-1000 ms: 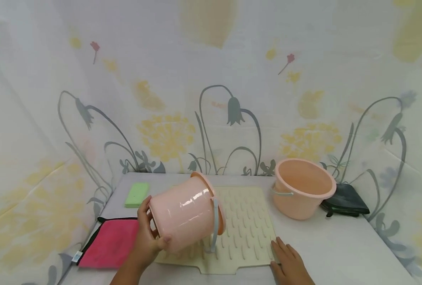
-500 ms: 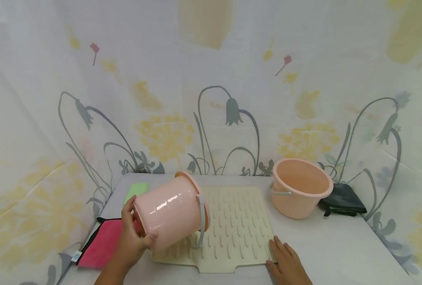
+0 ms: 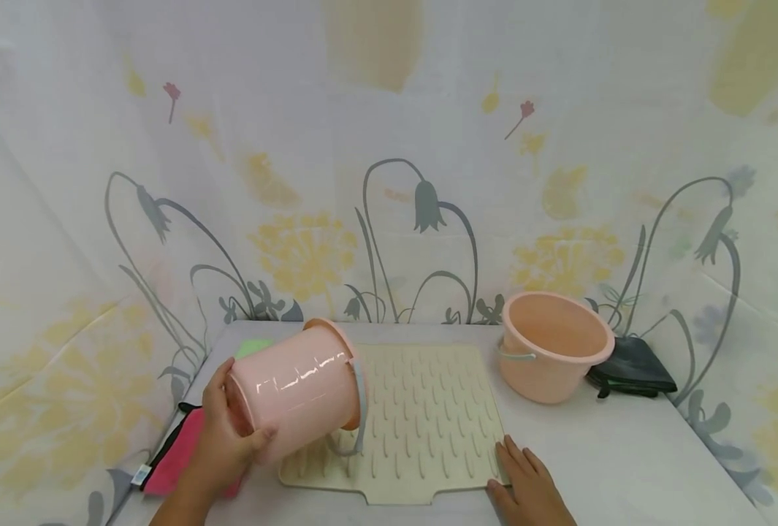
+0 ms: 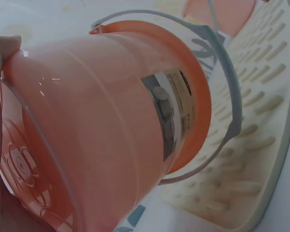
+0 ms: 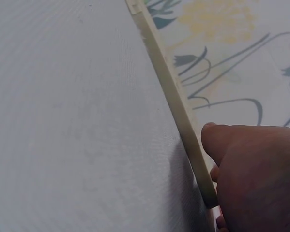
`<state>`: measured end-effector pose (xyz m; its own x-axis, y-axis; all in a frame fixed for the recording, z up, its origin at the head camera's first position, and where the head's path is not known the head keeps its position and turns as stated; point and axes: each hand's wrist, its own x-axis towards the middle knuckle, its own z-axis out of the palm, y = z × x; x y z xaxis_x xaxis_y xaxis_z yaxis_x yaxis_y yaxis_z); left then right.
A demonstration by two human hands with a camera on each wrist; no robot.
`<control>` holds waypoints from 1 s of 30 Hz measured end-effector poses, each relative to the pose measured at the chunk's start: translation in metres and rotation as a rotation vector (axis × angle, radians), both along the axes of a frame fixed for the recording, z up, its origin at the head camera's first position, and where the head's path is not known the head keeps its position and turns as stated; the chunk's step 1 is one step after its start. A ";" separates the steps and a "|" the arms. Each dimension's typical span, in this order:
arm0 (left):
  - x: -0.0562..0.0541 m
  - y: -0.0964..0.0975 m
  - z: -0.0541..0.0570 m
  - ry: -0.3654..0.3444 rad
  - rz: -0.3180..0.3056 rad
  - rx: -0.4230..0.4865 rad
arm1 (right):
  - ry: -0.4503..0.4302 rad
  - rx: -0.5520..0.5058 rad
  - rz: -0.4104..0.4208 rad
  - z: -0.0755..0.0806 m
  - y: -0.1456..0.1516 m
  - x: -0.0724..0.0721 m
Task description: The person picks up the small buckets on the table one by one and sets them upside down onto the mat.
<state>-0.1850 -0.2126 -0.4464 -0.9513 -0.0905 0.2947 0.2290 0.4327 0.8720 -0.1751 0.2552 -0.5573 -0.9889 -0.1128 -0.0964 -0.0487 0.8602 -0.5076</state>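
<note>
A light pink bucket [image 3: 299, 398] lies tilted in the air over the left part of a cream ridged board [image 3: 428, 416], its mouth toward the right. My left hand [image 3: 220, 442] grips it at the base end, thumb on the near side. The left wrist view shows the bucket's hollow underside, a printed label [image 4: 171, 111] near the orange rim and a grey handle [image 4: 227, 72] hanging loose. My right hand [image 3: 533, 482] rests at the board's front right corner with fingers extended. In the right wrist view that hand [image 5: 261, 169] is beside the board's edge [image 5: 176, 104].
An orange bucket [image 3: 549, 383] stands upright at the back right. Behind it lies a folded black pouch [image 3: 632, 365]. A pink cloth item with black trim [image 3: 172, 460] lies at the left, partly covered by my left arm. A green block [image 3: 252, 346] shows behind the held bucket.
My left hand has carried the tilted bucket leftward, uncovering more of the ridged board and hiding more of the pink cloth item and green block. The right hand stays at the board's corner.
</note>
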 end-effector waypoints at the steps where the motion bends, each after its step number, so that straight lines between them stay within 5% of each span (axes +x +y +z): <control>1: 0.000 -0.001 0.001 0.006 0.004 -0.013 | -0.001 -0.002 -0.002 0.000 0.000 0.000; 11: 0.003 -0.014 0.010 0.086 0.022 -0.046 | -0.006 -0.023 0.000 0.003 -0.001 0.000; 21: 0.008 -0.028 0.028 0.003 0.032 -0.195 | -0.027 -0.023 -0.017 0.006 -0.002 0.000; 30: -0.008 -0.017 0.047 0.039 0.077 -0.286 | -0.026 -0.015 -0.027 0.008 -0.004 0.001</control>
<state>-0.1928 -0.2292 -0.3989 -0.9322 -0.0698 0.3551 0.2171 0.6771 0.7031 -0.1744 0.2517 -0.5489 -0.9888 -0.0878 -0.1210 -0.0119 0.8531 -0.5215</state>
